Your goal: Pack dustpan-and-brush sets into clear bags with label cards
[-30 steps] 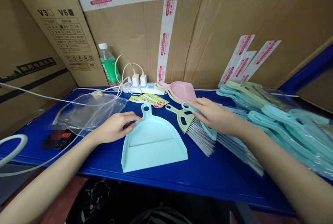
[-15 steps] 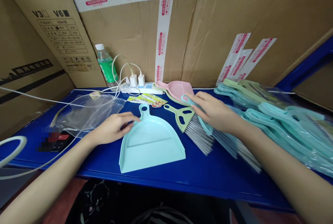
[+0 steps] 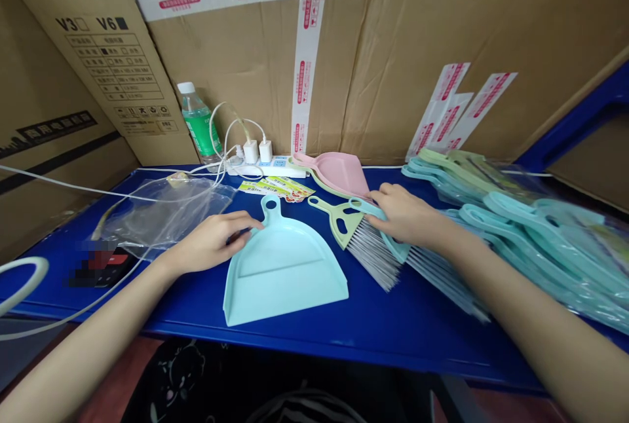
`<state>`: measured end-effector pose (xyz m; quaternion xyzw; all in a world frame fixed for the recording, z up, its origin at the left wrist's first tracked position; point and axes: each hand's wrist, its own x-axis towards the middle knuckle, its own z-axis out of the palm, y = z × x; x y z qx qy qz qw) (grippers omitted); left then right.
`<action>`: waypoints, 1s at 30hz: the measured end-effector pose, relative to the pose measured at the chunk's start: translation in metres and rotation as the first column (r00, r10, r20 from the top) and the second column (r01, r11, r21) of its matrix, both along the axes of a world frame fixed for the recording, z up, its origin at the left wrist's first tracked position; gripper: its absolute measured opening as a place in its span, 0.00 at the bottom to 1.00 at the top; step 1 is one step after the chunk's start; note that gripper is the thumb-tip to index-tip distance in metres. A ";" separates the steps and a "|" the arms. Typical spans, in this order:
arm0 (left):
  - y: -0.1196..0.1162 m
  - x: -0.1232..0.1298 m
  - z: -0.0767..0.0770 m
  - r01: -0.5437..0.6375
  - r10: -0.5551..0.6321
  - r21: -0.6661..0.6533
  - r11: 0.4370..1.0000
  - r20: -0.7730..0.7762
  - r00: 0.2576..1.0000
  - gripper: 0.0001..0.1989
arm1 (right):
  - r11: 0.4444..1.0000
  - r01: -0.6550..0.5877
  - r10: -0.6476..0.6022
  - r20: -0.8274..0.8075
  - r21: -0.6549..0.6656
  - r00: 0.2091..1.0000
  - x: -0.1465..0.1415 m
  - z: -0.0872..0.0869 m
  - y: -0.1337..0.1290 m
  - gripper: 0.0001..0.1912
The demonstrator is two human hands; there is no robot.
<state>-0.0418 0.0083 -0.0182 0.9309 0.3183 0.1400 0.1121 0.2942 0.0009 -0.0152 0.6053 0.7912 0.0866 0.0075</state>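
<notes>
Blue on blue over here

So the left hand (image 3: 213, 244) is loosely curled, fingertips at the rim of a light-blue rounded plastic dustpan (image 3: 285, 279) lying on the glossy blue table (image 3: 299, 339); can't tell if it's actually gripping; right hand (image 3: 407, 215) is wrapped round a light-blue plastic hand brush (image 3: 400, 252); a pale-green plastic brush with grey bristles (image 3: 374, 258) sits between brush and dustpan.

A lone head-worn camera looks forward and down from near the front edge of the blue counter (image 3: 378, 318), facing cardboard boxes (image 3: 417, 30) beyond its far edge.
</notes>
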 end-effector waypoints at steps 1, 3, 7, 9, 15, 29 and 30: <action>0.000 0.000 0.000 0.001 -0.001 0.003 1.000 0.000 1.000 0.15 | 1.000 0.024 -0.024 0.003 -0.007 1.000 0.000 0.000 -0.001 0.17; 0.000 0.000 0.000 0.002 -0.002 0.005 1.000 -0.002 1.000 0.15 | 0.998 0.057 -0.057 -0.005 -0.020 0.998 -0.001 0.001 -0.002 0.16; -0.001 0.001 0.001 -0.004 0.004 0.001 1.000 -0.005 1.000 0.15 | 0.998 0.064 -0.065 -0.025 -0.016 0.998 -0.002 0.002 -0.004 0.15; -0.001 0.000 0.001 -0.008 0.008 0.000 1.000 -0.007 1.000 0.15 | 0.999 0.052 -0.052 -0.048 0.002 0.998 -0.002 0.003 -0.004 0.15; 0.000 -0.001 -0.001 0.007 -0.007 0.010 1.000 -0.001 1.000 0.15 | 0.976 -0.155 0.194 -0.288 0.152 0.938 -0.008 -0.010 0.000 0.17; 0.001 -0.001 -0.002 0.014 -0.014 0.016 1.000 0.003 1.000 0.15 | 0.975 -0.174 0.212 -0.342 0.139 0.915 0.008 -0.003 0.006 0.19; 0.001 -0.001 -0.002 0.013 -0.013 0.015 1.000 0.005 1.000 0.15 | 0.976 -0.182 0.212 -0.329 0.122 0.920 0.009 -0.003 0.006 0.20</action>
